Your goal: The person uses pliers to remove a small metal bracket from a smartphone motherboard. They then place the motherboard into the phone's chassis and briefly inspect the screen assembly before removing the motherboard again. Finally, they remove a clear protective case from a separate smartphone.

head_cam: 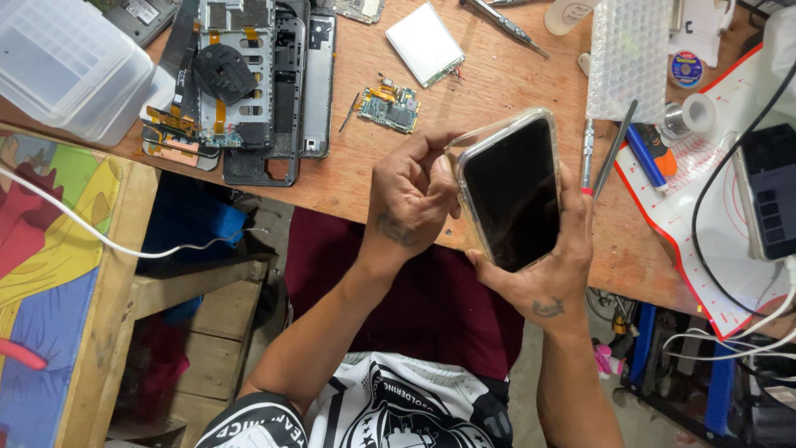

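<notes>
Right hand (554, 270) cradles dark-screened phone (510, 191); left hand (410, 195) pinches its clear case (464, 145) edge above wooden bench (497, 79).

phone (512, 192): black, dark glossy screen facing up, tilted, top toward 12 o'clock, held above the wooden bench edge
clear case (477, 138): transparent, wrapped round phone, its 11 o'clock corner lifted away

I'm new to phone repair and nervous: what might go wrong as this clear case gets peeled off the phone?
The phone sits over the table edge, so it may drop. The left hand bending the clear case corner may crack it. The small circuit board nearby might get knocked.
</notes>
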